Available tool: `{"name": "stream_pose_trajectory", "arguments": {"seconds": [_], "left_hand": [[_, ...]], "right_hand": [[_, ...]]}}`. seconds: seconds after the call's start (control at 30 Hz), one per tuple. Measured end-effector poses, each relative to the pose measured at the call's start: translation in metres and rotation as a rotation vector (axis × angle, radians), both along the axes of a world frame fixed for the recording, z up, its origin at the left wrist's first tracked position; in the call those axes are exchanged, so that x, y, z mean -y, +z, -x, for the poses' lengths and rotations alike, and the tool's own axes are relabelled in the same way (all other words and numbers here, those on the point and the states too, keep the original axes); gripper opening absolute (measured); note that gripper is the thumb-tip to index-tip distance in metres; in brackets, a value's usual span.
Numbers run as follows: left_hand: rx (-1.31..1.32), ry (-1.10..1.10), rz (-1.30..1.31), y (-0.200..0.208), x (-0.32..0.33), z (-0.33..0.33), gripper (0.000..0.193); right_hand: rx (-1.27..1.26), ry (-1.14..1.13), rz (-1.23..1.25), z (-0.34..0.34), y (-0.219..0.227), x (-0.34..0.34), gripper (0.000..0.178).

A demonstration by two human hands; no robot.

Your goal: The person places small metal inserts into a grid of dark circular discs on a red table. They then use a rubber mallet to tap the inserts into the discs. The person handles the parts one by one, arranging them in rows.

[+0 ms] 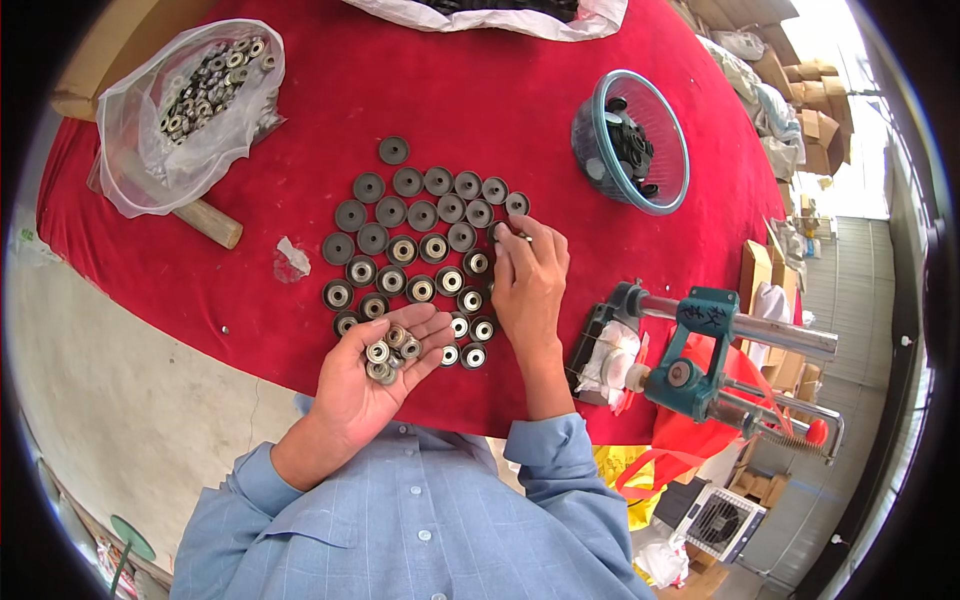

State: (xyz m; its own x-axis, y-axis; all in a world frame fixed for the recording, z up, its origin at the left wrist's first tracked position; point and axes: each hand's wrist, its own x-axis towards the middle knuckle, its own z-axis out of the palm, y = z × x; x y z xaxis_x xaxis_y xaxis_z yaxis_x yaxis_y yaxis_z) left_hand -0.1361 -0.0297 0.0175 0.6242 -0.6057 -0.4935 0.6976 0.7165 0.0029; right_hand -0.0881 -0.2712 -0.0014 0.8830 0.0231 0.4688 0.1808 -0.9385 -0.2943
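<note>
Head view: your left hand, lower centre, lies palm up, fingers loosely curled, cradling loose metal bearings. Your right hand touches dark round caps mid-frame; can't tell if it's pinching. Bearings look hard, smooth, probably slippery: pinch outer rims. Caps seem light, stiff; grip edges.

Head camera sitting high above left fingers and right fingers, looking steeply down and forward across red tabletop. Fingers showing around frame middle, fairly near. Shirt filling view below fingers, standing closest to lens. Wide fisheye taking in floor left of fingers and cardboard boxes well right of and beyond fingers, straight edges bending toward dark round rim.
</note>
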Motion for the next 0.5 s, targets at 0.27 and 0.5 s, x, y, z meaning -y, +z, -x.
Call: {"name": "stream_pose_trajectory", "arguments": {"seconds": [0.27, 0.5], "left_hand": [[0.002, 0.034, 0.106, -0.001, -0.007, 0.001, 0.054], [0.078, 0.088, 0.137, 0.006, -0.011, -0.001, 0.056]], "right_hand": [[-0.117, -0.088, 0.238, 0.021, -0.002, -0.010, 0.046], [-0.045, -0.063, 0.010, 0.029, 0.021, -0.013, 0.047]]}}
